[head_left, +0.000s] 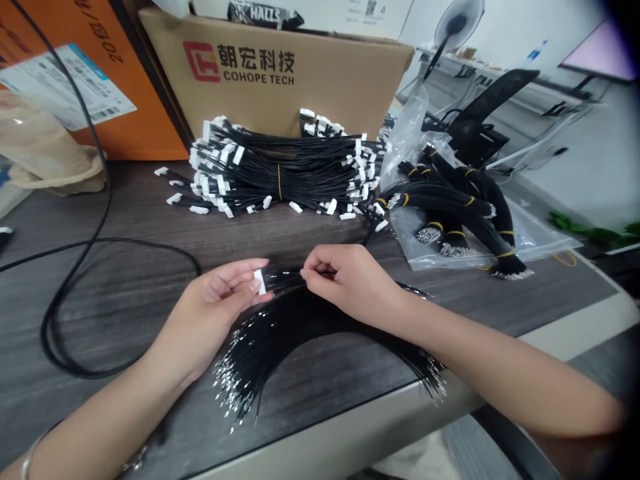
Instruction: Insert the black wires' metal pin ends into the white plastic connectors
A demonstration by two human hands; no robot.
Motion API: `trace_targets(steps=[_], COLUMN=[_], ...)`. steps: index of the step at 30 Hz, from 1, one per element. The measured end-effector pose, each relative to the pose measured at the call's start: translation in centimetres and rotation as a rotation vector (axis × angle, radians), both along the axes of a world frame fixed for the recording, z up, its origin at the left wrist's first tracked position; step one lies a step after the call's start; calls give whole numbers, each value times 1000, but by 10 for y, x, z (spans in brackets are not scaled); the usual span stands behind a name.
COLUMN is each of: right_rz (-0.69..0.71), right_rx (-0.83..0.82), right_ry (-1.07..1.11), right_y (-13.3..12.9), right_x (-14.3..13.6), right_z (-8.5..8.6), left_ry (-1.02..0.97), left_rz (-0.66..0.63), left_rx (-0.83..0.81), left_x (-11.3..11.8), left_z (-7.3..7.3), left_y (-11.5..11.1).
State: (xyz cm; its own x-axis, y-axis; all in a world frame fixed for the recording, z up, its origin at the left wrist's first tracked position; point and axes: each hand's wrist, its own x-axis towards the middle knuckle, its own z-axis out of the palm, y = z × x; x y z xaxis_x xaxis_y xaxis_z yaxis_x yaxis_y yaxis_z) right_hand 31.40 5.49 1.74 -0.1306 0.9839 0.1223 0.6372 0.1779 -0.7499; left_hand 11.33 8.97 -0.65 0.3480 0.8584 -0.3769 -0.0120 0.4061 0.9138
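Left hand (pixel 217 293) pinches white connector (pixel 259 282); right hand (pixel 345 277) pinches black wire (pixel 296 273) | near counter (pixel 125 293) front edge | wire seems light, flexible; better hold close behind metal tip (pixel 286 273)

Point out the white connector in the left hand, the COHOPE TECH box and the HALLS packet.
White connector (pixel 260 278): head view, its middle.
COHOPE TECH box (pixel 330 77): head view, front face.
HALLS packet (pixel 265 15): head view, printed side.
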Motion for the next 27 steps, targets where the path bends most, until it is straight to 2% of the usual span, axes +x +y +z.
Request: trace_targets(steps=[7, 13, 18, 27], right_rz=[17, 23, 15, 25], right_rx=[12, -3, 6, 6], right_ry=[-39, -15, -20, -3], right_y=[-5, -8, -10, -11], right_x=[-3, -2, -4, -5], right_z=[-1, 0, 1, 3], left_ry=[73, 5, 104, 62], left_rz=[-29, -25, -10, -23], left_rx=[57, 167, 242, 259], left_x=[1, 4, 8, 5], left_z=[-1, 5, 9, 6], left_y=[-6, -11, -13, -11])
